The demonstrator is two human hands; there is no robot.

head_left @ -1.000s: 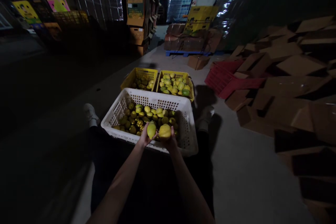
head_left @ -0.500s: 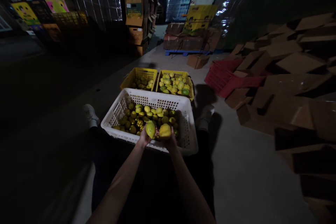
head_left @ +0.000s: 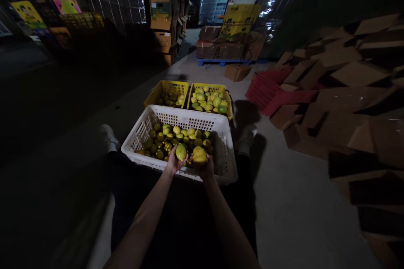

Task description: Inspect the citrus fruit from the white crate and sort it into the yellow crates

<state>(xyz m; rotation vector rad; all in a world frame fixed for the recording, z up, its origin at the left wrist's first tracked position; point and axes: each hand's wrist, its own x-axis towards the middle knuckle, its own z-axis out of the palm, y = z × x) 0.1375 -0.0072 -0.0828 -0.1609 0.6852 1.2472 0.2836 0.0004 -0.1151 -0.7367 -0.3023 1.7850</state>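
My left hand [head_left: 174, 163] is closed around a greenish-yellow lemon [head_left: 181, 151], held over the near side of a white plastic crate [head_left: 135, 158]. Close beside it, my right hand [head_left: 206, 168] grips a yellower, rounder lemon [head_left: 199, 156]. The two fruits are slightly apart. Beneath and beyond them, many yellow and green lemons [head_left: 160, 136] lie loose in the crate, which stands between my legs. Some of the fruit is hidden by my hands and by shadow.
Behind the white crate are two yellow crates: the left one [head_left: 152, 94] holds fewer lemons, the right one [head_left: 229, 109] is heaped. To the right lie a red crate [head_left: 265, 92] and piled cardboard boxes [head_left: 341, 109]. A blue pallet [head_left: 221, 62] with boxes stands farther back.
Both lemons have turned slightly in my hands, and the right one now shows a different side. My arms stay nearly in place; the view has shifted a little.
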